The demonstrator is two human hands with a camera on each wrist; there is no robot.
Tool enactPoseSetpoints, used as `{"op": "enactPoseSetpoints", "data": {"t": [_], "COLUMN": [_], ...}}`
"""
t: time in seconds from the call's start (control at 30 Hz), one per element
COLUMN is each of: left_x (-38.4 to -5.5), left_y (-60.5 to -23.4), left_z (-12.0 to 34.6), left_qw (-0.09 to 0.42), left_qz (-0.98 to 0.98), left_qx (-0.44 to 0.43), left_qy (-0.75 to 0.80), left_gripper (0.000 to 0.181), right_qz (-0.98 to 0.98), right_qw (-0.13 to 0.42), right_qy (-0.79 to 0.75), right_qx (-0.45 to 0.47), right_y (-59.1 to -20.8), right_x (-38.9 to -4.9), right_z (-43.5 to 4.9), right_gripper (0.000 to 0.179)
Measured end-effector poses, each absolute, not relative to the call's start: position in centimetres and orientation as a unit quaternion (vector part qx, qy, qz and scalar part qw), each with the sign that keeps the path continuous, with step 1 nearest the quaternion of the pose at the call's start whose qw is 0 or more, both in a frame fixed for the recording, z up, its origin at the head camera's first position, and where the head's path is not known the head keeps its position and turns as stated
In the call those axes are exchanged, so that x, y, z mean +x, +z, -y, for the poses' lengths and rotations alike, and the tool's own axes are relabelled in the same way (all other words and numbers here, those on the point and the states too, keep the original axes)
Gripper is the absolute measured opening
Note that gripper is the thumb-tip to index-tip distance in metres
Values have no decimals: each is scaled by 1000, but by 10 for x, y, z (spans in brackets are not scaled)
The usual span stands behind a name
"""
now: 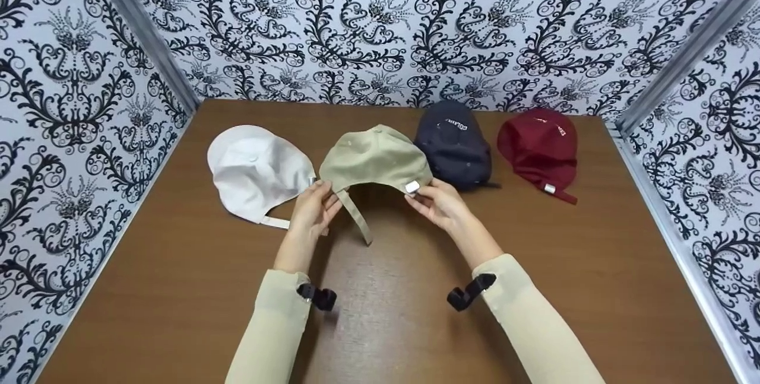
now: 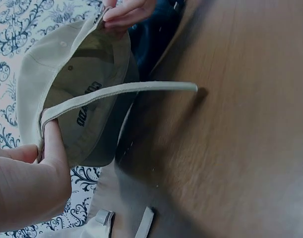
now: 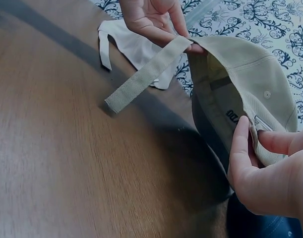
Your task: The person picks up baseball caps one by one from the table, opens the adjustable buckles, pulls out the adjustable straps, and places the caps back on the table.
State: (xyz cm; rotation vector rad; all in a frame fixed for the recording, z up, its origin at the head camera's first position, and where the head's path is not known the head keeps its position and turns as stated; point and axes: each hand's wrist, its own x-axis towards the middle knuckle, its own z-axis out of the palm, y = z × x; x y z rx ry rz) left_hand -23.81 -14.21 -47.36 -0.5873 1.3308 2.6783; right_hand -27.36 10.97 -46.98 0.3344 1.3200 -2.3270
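Observation:
Between my two hands a beige baseball cap (image 1: 377, 155) is held up, its rear opening toward me. My left hand (image 1: 313, 209) pinches the cap's left rear edge, where the loose back strap (image 1: 355, 218) hangs down. On the other side my right hand (image 1: 442, 203) pinches the edge beside the metal buckle (image 1: 412, 187), thumb outside and fingers inside. Dark lettering inside the cap (image 2: 87, 104) shows in the left wrist view. A white cap (image 1: 252, 167) lies close to my left hand. Beyond my right hand lies a dark navy cap (image 1: 452, 146) with pale lettering.
A dark red cap (image 1: 540, 146) lies at the right rear of the brown wooden table (image 1: 380, 324). Patterned panels (image 1: 368, 28) stand at the back and both sides, with metal posts at the corners. Black straps (image 1: 317, 296) sit on both wrists.

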Motion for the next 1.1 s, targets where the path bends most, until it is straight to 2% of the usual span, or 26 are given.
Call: {"op": "enactPoseSetpoints", "data": {"t": [0.03,0.2,0.5,0.93,1.1], "left_x": [-241,-254,-275,-298,-301], "left_y": [-473,-472,-475,-474,-464], "left_z": [143,147,150,151,151], "left_qw": [48,62,75,61,70], "left_qz": [-441,-456,-450,-502,-501], "left_qx": [-194,-203,-225,-283,-274], "left_qy": [875,864,861,815,818], "left_gripper": [6,45,53,49,51], "right_qz": [-480,-457,-440,-379,-355], "right_qw": [218,204,176,146,156], "right_qy": [-842,-860,-866,-897,-907], "right_qx": [117,101,162,175,164], "right_y": [-471,-483,-479,-484,-488], "right_x": [-276,-285,-291,-300,-303], "right_z": [-109,-106,-93,-81,-82], "right_gripper": [48,47,57,64,63]}}
